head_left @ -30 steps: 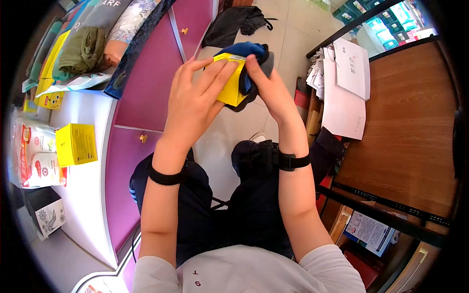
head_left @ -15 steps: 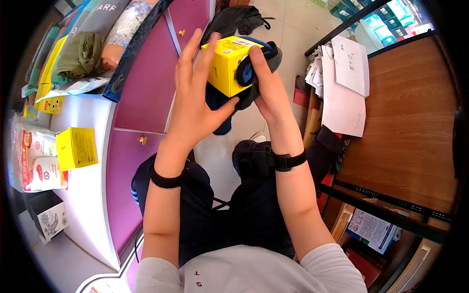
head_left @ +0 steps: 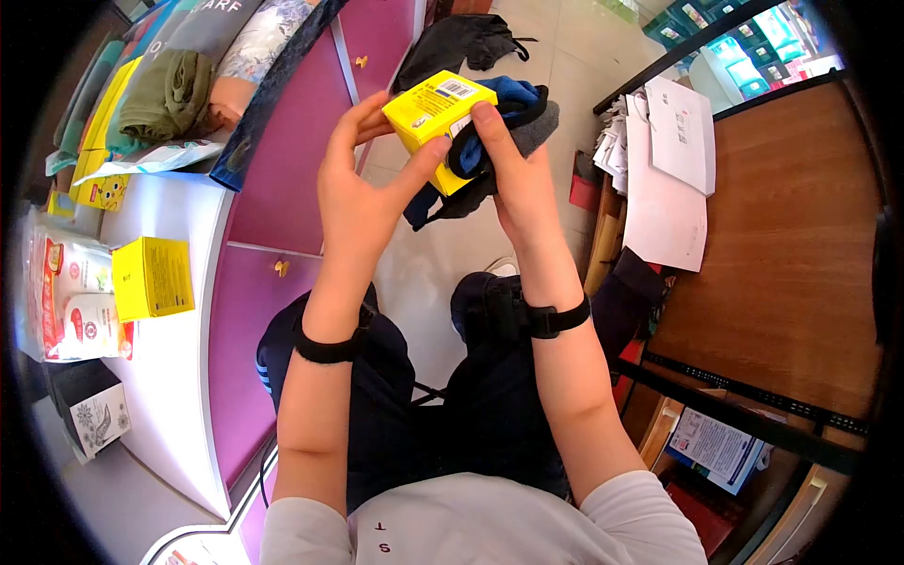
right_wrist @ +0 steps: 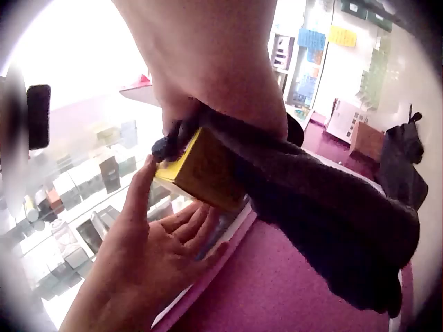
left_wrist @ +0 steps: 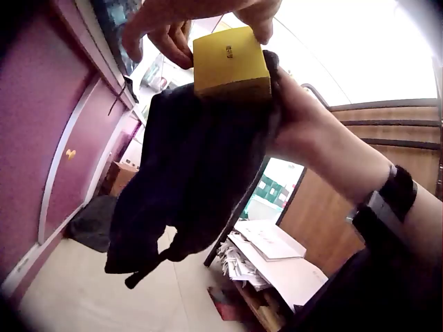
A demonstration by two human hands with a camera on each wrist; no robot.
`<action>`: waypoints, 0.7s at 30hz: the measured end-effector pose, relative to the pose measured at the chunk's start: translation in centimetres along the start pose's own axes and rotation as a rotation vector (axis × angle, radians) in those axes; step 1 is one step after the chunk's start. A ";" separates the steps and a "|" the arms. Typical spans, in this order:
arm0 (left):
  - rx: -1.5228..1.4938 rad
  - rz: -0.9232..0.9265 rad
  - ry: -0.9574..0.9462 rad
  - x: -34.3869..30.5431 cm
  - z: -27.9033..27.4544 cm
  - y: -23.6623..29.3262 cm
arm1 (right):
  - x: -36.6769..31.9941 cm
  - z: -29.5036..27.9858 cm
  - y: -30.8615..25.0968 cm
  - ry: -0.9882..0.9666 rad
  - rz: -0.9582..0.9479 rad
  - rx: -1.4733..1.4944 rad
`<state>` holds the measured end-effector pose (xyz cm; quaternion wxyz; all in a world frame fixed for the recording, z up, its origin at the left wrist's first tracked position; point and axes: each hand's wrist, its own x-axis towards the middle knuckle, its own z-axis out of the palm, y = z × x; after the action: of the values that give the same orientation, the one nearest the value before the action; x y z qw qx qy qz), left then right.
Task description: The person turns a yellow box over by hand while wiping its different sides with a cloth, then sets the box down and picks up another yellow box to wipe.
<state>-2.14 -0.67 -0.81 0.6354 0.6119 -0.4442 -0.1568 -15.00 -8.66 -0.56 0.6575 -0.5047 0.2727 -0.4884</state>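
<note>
Close in front, the left hand [head_left: 360, 193] pinches the yellow carton [head_left: 435, 111] between thumb and fingers, seemingly to steady it. The right hand [head_left: 524, 184] grips it together with blue-and-grey fabric [head_left: 535, 132], probably so that neither slips. Farther off, a black bag [head_left: 457, 47] lies on the tiled floor [head_left: 579, 56].

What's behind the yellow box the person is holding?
In the head view, blue, black and grey cloth peeks out past the yellow box, by the right hand. The box covers whatever lies right behind it, so I can't tell what's there.
</note>
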 end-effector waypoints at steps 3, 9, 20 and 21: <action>-0.032 -0.033 0.016 0.0 0.0 -0.1 | -0.2 0.2 0.2 0.024 -0.036 0.045; -0.006 -0.002 -0.034 0.1 -0.5 -0.1 | -0.2 -0.2 0.1 0.012 -0.114 -0.073; 0.239 0.182 0.043 0.3 -0.5 -0.1 | 0.3 -2.4 -0.2 0.008 -0.068 -0.362; 0.240 0.181 0.041 0.4 -0.8 0.0 | 0.5 -2.7 -0.4 0.051 -0.082 -0.438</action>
<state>-1.37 -0.45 -0.53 0.5781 0.6441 -0.4999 -0.0319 -17.24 -10.17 -1.07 0.5047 -0.6334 0.3682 -0.4565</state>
